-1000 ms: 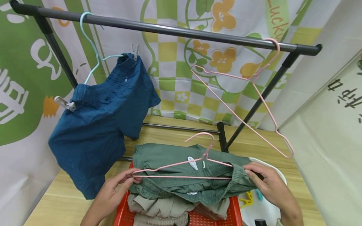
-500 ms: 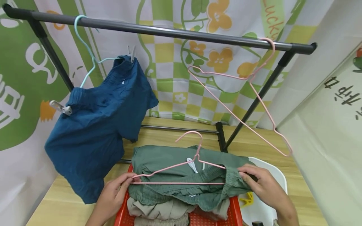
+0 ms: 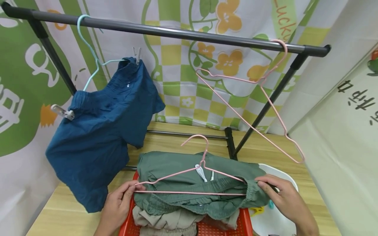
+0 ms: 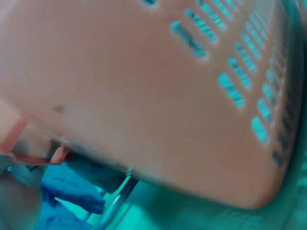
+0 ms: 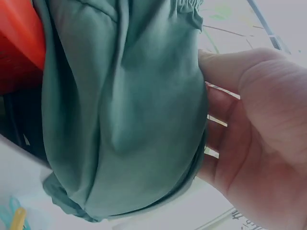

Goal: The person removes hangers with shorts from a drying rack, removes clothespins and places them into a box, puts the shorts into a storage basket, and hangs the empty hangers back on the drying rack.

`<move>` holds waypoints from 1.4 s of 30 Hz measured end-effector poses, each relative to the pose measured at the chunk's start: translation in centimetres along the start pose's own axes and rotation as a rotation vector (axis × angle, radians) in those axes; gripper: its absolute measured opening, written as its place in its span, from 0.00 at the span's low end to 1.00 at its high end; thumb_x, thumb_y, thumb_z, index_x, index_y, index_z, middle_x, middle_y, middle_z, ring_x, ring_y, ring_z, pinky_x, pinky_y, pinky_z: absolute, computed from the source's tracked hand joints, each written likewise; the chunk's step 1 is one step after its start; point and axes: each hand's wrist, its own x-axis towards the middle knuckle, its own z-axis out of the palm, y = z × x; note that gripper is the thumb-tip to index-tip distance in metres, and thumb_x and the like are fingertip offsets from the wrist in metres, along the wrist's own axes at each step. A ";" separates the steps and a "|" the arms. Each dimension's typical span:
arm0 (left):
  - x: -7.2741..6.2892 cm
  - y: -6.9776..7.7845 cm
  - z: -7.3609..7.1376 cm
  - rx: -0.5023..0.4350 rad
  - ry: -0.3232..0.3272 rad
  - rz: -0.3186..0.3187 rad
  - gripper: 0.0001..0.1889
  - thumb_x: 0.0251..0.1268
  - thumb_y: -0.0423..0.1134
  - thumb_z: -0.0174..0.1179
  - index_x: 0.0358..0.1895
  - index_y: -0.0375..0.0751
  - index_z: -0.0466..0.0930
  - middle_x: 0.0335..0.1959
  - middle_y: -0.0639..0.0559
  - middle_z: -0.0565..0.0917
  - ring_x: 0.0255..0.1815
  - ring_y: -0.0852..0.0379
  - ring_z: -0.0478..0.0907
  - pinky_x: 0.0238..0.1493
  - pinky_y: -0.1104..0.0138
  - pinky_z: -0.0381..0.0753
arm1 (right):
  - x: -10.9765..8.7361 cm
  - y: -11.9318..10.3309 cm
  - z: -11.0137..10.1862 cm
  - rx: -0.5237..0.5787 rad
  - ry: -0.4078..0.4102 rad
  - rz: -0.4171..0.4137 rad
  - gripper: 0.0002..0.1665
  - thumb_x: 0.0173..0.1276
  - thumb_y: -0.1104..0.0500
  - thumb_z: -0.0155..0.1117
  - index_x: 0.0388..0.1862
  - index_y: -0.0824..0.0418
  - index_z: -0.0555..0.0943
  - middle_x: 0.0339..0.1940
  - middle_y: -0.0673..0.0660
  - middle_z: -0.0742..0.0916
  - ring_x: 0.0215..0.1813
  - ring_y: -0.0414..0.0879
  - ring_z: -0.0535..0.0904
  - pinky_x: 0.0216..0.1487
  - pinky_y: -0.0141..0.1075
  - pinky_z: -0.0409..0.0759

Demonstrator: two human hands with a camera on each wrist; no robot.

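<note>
My left hand (image 3: 118,203) pinches the left end of a pink wire hanger (image 3: 189,192), which lies over green drawstring pants (image 3: 165,161). Hidden inside the elastic waistband (image 3: 253,190) is the hanger's right end. There my right hand (image 3: 284,196) grips the waistband's side, thumb in front. The right wrist view shows this hand (image 5: 259,110) at the edge of the green pants (image 5: 148,110), with the fingers behind the cloth. Below the pants, the red basket (image 3: 247,219) holds beige clothes (image 3: 165,218). Its side wall (image 4: 144,100) fills most of the left wrist view.
Blue shorts (image 3: 97,134) hang at the left of a black rack (image 3: 177,31), held by clips (image 3: 62,112) on a light blue hanger (image 3: 95,62). Another pink hanger (image 3: 273,105) hangs at the right. A white tray (image 3: 274,219) with a yellow clip (image 3: 257,210) stands beside the basket.
The hanger has shifted left and turned flatter to the view, its hook moving left. My right hand went slightly left with the waistband, then back right, drawing it outward.
</note>
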 end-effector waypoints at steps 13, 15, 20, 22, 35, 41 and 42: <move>-0.1 -0.2 -1.3 -0.087 0.271 -0.082 0.11 0.81 0.25 0.48 0.47 0.28 0.82 0.37 0.46 0.87 0.41 0.61 0.85 0.48 0.77 0.81 | -0.7 0.6 0.6 -0.024 0.066 0.008 0.24 0.60 0.83 0.67 0.45 0.58 0.88 0.41 0.46 0.89 0.45 0.35 0.83 0.49 0.20 0.76; 0.1 -0.4 -1.8 -0.124 0.293 -0.057 0.11 0.80 0.24 0.48 0.47 0.25 0.81 0.37 0.43 0.87 0.39 0.61 0.85 0.47 0.76 0.81 | -0.7 0.6 0.5 -0.044 0.067 0.023 0.23 0.61 0.82 0.67 0.44 0.58 0.88 0.41 0.46 0.89 0.45 0.36 0.83 0.48 0.20 0.76; 0.3 -0.6 -2.8 -0.177 0.288 0.014 0.11 0.80 0.22 0.46 0.47 0.20 0.79 0.37 0.44 0.88 0.39 0.59 0.86 0.48 0.73 0.83 | -0.7 0.4 0.4 -0.080 0.029 0.072 0.19 0.66 0.77 0.68 0.46 0.57 0.89 0.42 0.45 0.89 0.46 0.37 0.84 0.46 0.20 0.77; 0.3 -0.6 -2.9 -0.178 0.281 0.025 0.11 0.80 0.23 0.46 0.47 0.20 0.79 0.38 0.45 0.88 0.39 0.59 0.87 0.49 0.73 0.83 | -0.6 0.3 0.4 -0.083 0.013 0.086 0.18 0.67 0.76 0.68 0.47 0.56 0.89 0.43 0.45 0.89 0.47 0.36 0.84 0.45 0.20 0.77; 0.4 -0.3 -3.1 -0.209 0.327 -0.009 0.12 0.81 0.24 0.47 0.48 0.17 0.78 0.39 0.43 0.89 0.42 0.58 0.87 0.50 0.71 0.83 | -0.3 0.2 0.1 -0.079 -0.030 0.097 0.16 0.66 0.74 0.70 0.46 0.56 0.89 0.42 0.43 0.89 0.45 0.36 0.84 0.44 0.21 0.78; 0.5 -0.4 -2.6 -0.172 0.308 0.008 0.11 0.81 0.24 0.47 0.48 0.21 0.80 0.40 0.41 0.89 0.42 0.58 0.87 0.49 0.72 0.83 | 0.0 -1.0 -0.6 0.104 -0.040 0.116 0.17 0.75 0.76 0.56 0.53 0.66 0.86 0.47 0.52 0.90 0.51 0.37 0.84 0.51 0.24 0.80; 0.5 -0.4 -2.5 -0.165 0.307 0.006 0.11 0.81 0.24 0.47 0.47 0.22 0.80 0.40 0.42 0.89 0.42 0.58 0.87 0.49 0.72 0.83 | 0.1 -1.2 -0.7 0.159 -0.035 0.102 0.18 0.76 0.77 0.52 0.55 0.69 0.85 0.49 0.54 0.90 0.52 0.38 0.84 0.52 0.25 0.80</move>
